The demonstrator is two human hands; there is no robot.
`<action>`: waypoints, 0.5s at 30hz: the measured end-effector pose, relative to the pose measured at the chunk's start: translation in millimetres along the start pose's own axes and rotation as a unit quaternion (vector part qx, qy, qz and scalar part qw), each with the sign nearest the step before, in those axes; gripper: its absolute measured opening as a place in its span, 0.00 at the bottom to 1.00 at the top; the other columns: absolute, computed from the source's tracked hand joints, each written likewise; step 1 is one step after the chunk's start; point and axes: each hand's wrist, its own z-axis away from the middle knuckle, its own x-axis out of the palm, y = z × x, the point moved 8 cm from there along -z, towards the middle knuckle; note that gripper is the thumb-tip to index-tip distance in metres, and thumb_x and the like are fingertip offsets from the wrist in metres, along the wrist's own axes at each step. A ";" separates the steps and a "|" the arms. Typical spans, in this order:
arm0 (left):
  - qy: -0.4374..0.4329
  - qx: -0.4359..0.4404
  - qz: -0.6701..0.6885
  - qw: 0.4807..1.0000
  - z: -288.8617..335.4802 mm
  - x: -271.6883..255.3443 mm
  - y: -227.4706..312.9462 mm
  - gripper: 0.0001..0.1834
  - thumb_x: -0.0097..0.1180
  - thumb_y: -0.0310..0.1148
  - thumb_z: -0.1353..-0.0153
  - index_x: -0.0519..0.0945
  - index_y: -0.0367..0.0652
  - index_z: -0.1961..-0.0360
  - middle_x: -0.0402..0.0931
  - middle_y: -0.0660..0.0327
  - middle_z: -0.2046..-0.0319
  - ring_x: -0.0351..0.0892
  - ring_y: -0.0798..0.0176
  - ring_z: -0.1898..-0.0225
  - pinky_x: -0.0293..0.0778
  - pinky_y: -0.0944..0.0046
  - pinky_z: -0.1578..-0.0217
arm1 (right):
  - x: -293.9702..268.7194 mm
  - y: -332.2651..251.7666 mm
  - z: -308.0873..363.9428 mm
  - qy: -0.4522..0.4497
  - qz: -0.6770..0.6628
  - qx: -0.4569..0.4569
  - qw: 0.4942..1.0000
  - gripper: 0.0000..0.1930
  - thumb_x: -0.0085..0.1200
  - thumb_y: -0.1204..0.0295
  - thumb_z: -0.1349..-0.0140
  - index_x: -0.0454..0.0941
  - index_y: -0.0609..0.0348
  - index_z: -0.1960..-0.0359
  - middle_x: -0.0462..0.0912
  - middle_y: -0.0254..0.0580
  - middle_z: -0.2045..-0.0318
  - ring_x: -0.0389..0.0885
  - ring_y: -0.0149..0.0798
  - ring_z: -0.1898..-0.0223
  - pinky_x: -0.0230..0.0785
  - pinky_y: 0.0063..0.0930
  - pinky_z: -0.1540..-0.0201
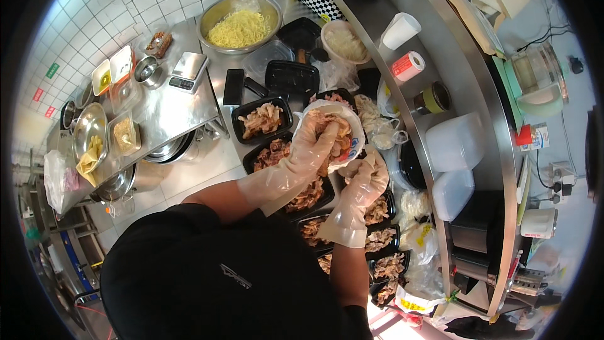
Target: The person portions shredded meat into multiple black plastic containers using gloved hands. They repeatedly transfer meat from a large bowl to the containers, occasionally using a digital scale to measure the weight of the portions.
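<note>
Both my hands wear loose clear plastic gloves. My left hand (311, 148) reaches into a white round container (356, 141) with blue print, its fingers closed on cooked meat pieces (340, 137). From below and to the right, my right hand (368, 179) grips the container's rim, with the fingers partly hidden. Beneath my hands stand several black trays of meat. One meat tray (262, 119) lies left of the container, and another tray (273, 153) is partly covered by my left forearm. More filled trays (381, 238) line up below my right hand.
At the back are a steel bowl of yellow noodles (242, 30), an empty black tray (292, 78) and a bowl of pale noodles (345, 41). A digital scale (189, 70) sits on the left counter. Along the right runs a steel shelf (402, 22) with a paper roll (408, 66) and plastic tubs (454, 141).
</note>
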 end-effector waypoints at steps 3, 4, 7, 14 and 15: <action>-0.018 -0.050 -0.010 0.999 -16.0 -7.0 -7.6 0.12 0.54 0.26 0.19 0.79 0.46 0.38 0.85 0.68 0.57 0.79 0.80 0.70 0.78 0.76 0.69 | -1.2 11.4 -15.4 -0.030 0.164 0.017 0.986 0.16 0.55 0.83 0.26 0.82 0.71 0.39 0.87 0.40 0.66 0.77 0.27 0.74 0.71 0.21 0.71; -0.029 -0.063 -0.013 0.997 -16.8 -6.5 -8.0 0.12 0.54 0.26 0.19 0.79 0.46 0.38 0.85 0.68 0.58 0.79 0.80 0.71 0.78 0.76 0.69 | 0.4 12.5 -19.8 -0.019 0.235 0.026 0.971 0.18 0.55 0.84 0.27 0.82 0.69 0.38 0.88 0.40 0.64 0.79 0.27 0.71 0.73 0.21 0.69; 0.001 -0.131 0.008 0.991 -8.7 0.5 -12.9 0.09 0.55 0.28 0.18 0.80 0.46 0.41 0.86 0.66 0.59 0.79 0.77 0.72 0.78 0.74 0.70 | -9.5 26.9 -25.1 -0.083 0.287 0.100 0.949 0.25 0.61 0.83 0.27 0.78 0.63 0.29 0.88 0.42 0.50 0.85 0.28 0.61 0.79 0.19 0.62; -0.096 -0.122 0.070 0.985 26.6 31.8 -33.3 0.13 0.54 0.23 0.21 0.80 0.38 0.39 0.86 0.62 0.55 0.85 0.70 0.58 0.82 0.68 0.58 | -27.2 -17.2 12.4 -0.073 0.218 0.012 0.973 0.27 0.69 0.72 0.30 0.78 0.61 0.30 0.87 0.45 0.44 0.89 0.36 0.53 0.84 0.29 0.52; -0.138 -0.166 0.100 0.971 40.9 46.0 -41.5 0.14 0.55 0.22 0.22 0.80 0.38 0.39 0.86 0.62 0.54 0.85 0.70 0.55 0.82 0.68 0.55 | -41.4 -26.3 18.8 -0.042 0.274 -0.063 0.959 0.28 0.73 0.70 0.32 0.79 0.58 0.31 0.87 0.44 0.44 0.89 0.37 0.51 0.83 0.31 0.48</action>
